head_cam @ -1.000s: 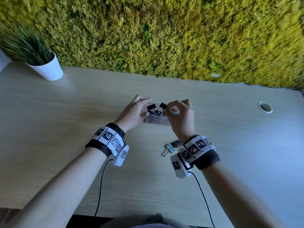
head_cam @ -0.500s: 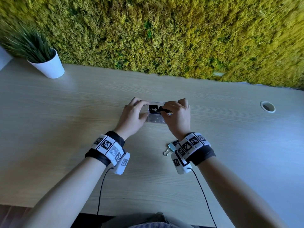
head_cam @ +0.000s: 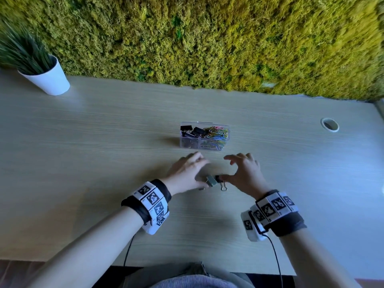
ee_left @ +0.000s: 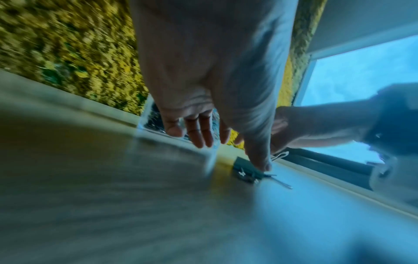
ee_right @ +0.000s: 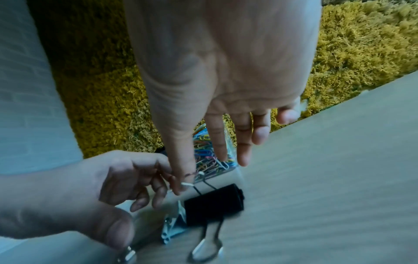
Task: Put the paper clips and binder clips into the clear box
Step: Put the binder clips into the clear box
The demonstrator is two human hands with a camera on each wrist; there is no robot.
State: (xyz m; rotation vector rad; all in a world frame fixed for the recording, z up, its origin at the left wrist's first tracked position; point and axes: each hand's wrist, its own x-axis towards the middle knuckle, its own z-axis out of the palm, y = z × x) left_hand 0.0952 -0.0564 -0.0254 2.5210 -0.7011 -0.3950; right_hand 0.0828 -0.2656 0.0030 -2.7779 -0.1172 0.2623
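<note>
The clear box (head_cam: pixel 225 140) stands at mid-table, holding black binder clips (head_cam: pixel 192 130) on its left and coloured paper clips (head_cam: pixel 216 133) on its right. Nearer me, a grey-blue binder clip (head_cam: pixel 211 180) and a black binder clip (head_cam: pixel 218 178) lie side by side on the table. My left hand (head_cam: pixel 199 173) hovers over the grey-blue clip (ee_left: pixel 245 169), its thumb touching it and its fingers spread. My right hand (head_cam: pixel 225 168) arches over the black clip (ee_right: pixel 214 203); its thumb touches one wire handle while the other fingers stay straight. Neither hand grips anything.
A white pot with a green plant (head_cam: pixel 47 80) stands at the far left. A moss wall (head_cam: pixel 207 38) backs the wooden table (head_cam: pixel 104 142). A round cable hole (head_cam: pixel 329 124) sits at the far right. Wrist cables trail off the front edge.
Both hands have left the box and drawn back toward me to the two binder clips. The coloured paper clips held by the right hand a second ago are no longer in it.
</note>
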